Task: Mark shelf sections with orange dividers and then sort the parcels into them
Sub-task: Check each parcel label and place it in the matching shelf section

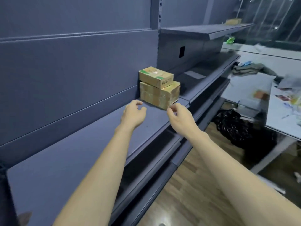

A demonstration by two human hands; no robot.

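Two cardboard parcels are stacked on the grey shelf (81, 144) against its back panel. The smaller top parcel (155, 76) has green labels; the larger taped parcel (160, 95) lies under it. My left hand (134, 114) hovers just left of the stack, fingers loosely curled, holding nothing. My right hand (179, 116) is at the stack's front right corner, fingers loosely curled and empty, close to the lower parcel but apart from it. No orange divider is in view.
A higher shelf (203, 31) to the right carries another small box (232, 21). A white table (260, 88) at right holds clothes and clutter. A black bag (231, 124) lies on the wooden floor below it. Lower shelf tiers jut out beneath my arms.
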